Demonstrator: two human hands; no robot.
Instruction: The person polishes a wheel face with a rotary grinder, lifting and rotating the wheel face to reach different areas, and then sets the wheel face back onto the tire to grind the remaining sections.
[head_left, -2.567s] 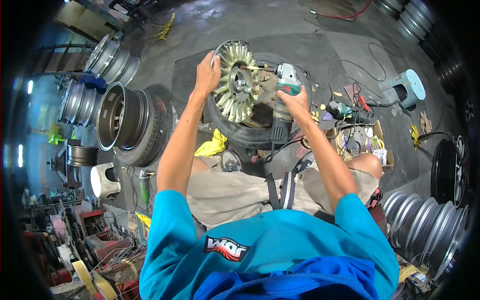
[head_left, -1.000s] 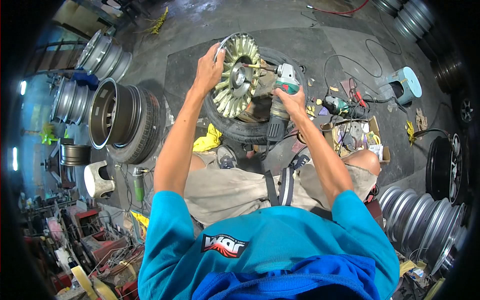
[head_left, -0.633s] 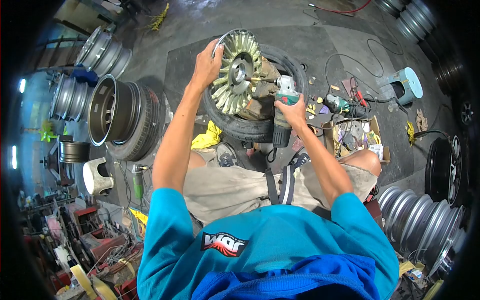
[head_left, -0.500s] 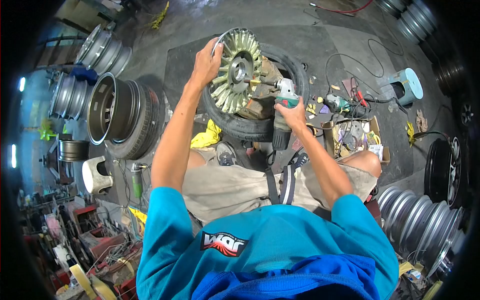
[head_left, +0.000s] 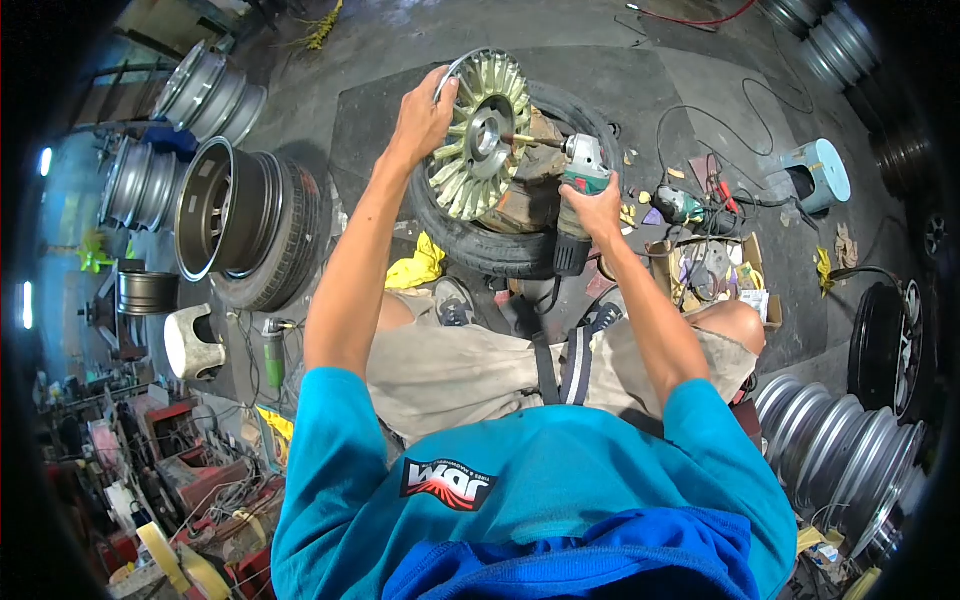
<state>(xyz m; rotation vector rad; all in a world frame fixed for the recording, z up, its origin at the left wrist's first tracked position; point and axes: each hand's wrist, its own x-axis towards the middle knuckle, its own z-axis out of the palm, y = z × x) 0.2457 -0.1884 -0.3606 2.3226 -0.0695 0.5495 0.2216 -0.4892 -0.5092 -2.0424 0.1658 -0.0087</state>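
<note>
My left hand (head_left: 426,112) is closed on the upper left rim of a many-spoked wheel rim (head_left: 466,185), which stands tilted. Its spokes look pale yellow-green and its outer lip is shiny. In my right hand (head_left: 597,207) is an angle grinder (head_left: 573,242) with a grey and green body, held upright with the fingers wrapped round it. A long thin shaft (head_left: 538,142) runs left from the grinder's head, and its tip is at the wheel's centre hub. Below and behind the wheel lies a black tyre (head_left: 480,258) with a brown, worn block (head_left: 525,190) inside it.
A cardboard box (head_left: 757,262) of discs and scraps sits right, near a second grinder (head_left: 680,205) and trailing cords. A blue stool (head_left: 826,170) stands beyond. Left are a bronze rim (head_left: 203,215) on a tyre and a white stool (head_left: 190,345). Stacked rims (head_left: 840,445) lie at lower right.
The wheel rim, both hands and the grinder have shifted slightly to the right and up in view. The shaft's tip stays at the hub. Both grips are unchanged.
</note>
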